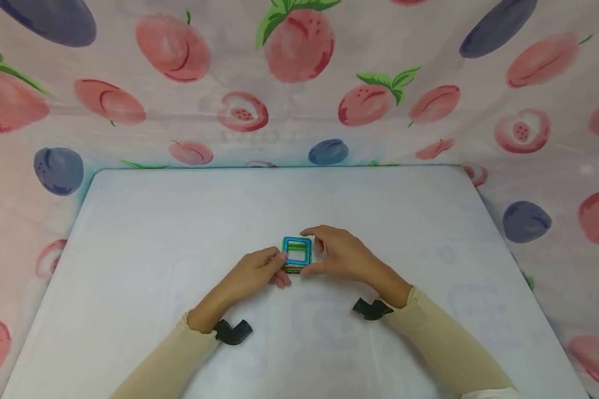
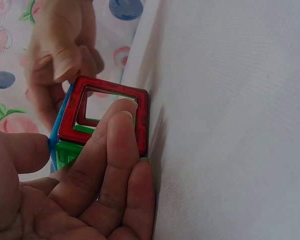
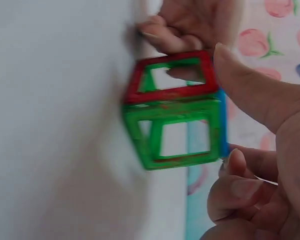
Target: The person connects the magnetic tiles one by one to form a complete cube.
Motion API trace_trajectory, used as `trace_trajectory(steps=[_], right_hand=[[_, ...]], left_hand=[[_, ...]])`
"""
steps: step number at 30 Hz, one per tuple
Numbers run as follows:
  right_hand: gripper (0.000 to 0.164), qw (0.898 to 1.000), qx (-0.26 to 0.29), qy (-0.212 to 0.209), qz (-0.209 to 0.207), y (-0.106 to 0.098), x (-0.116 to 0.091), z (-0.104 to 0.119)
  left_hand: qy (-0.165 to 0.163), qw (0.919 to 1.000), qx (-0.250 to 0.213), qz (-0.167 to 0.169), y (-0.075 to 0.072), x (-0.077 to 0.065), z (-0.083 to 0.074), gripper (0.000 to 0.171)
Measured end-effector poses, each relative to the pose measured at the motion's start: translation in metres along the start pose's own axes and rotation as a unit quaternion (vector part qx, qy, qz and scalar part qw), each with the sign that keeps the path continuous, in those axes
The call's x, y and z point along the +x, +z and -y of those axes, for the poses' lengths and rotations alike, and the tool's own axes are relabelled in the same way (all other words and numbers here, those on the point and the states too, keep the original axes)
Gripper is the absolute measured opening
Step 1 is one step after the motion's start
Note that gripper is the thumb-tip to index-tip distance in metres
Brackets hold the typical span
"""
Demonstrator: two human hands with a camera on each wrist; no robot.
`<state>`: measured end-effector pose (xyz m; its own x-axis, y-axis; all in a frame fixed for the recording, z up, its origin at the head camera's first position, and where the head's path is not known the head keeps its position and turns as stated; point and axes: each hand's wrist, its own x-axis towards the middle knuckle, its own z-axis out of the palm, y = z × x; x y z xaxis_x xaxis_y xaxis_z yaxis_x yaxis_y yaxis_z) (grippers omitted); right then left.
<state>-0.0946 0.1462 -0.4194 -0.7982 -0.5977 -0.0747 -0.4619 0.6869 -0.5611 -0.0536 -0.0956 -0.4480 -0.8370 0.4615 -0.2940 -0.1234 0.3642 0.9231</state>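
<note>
A small cube of magnetic tiles [image 1: 308, 252] sits at the middle of the table, blue tile on top. A red frame tile [image 2: 142, 125] forms one side and a green one [image 3: 182, 162] the side beside it. My left hand [image 1: 254, 272] pinches the cube, thumb at the blue tile's edge and fingers against the red and green sides. Around the opposite side curves my right hand [image 1: 346, 255], thumb and forefinger spread, with fingertips close to the cube's corners. In the right wrist view the cube looks blurred.
The white table [image 1: 179, 210] has rounded far corners. Behind it hangs a fruit-print cloth [image 1: 289, 111]. Black curved pieces [image 1: 233, 332] stick out at both sleeve cuffs.
</note>
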Motion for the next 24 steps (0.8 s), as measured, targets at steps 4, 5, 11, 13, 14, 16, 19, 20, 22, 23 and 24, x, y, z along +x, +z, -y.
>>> trace_trajectory(steps=[4,5,11,13,14,16,19,20,22,23,24], right_hand=[[0.078,1.000,0.009,-0.009,-0.018,0.009,-0.003,-0.006],[0.077,1.000,0.012,-0.012,-0.024,0.011,-0.003,-0.007],[0.071,0.998,0.032,-0.024,-0.044,0.017,-0.006,-0.010],[0.071,0.998,0.035,-0.027,-0.046,0.017,-0.007,-0.010],[0.071,0.998,0.034,-0.029,-0.047,0.017,-0.007,-0.011],[0.073,0.998,0.033,-0.033,-0.051,0.018,-0.007,-0.011],[0.074,0.997,0.034,-0.038,-0.052,0.018,-0.007,-0.012],[0.074,0.997,0.036,-0.039,-0.051,0.018,-0.007,-0.012],[0.076,0.997,0.042,-0.038,-0.048,0.018,-0.008,-0.012],[0.077,0.997,0.045,-0.035,-0.047,0.018,-0.008,-0.013],[0.079,0.997,0.049,-0.029,-0.047,0.018,-0.008,-0.013]], left_hand=[[-0.002,1.0000,0.004,-0.002,-0.001,0.001,0.000,0.034],[-0.003,1.0000,0.004,-0.002,-0.001,0.001,0.000,0.033],[-0.006,1.0000,0.001,0.002,0.000,0.000,0.001,0.035],[-0.009,1.0000,-0.001,0.001,0.000,0.000,0.000,0.035],[-0.010,0.9999,-0.001,0.000,0.000,0.000,-0.001,0.035],[-0.010,0.9999,0.000,-0.002,0.000,0.000,-0.002,0.034],[-0.011,0.9999,0.000,-0.003,0.000,0.000,-0.002,0.035],[-0.011,0.9999,0.000,-0.002,-0.001,0.000,-0.002,0.036],[-0.014,0.9999,-0.008,-0.001,-0.002,0.000,-0.001,0.036],[-0.017,0.9997,-0.015,-0.002,-0.002,0.000,-0.001,0.035],[-0.018,0.9996,-0.022,-0.002,-0.003,0.000,0.000,0.036]])
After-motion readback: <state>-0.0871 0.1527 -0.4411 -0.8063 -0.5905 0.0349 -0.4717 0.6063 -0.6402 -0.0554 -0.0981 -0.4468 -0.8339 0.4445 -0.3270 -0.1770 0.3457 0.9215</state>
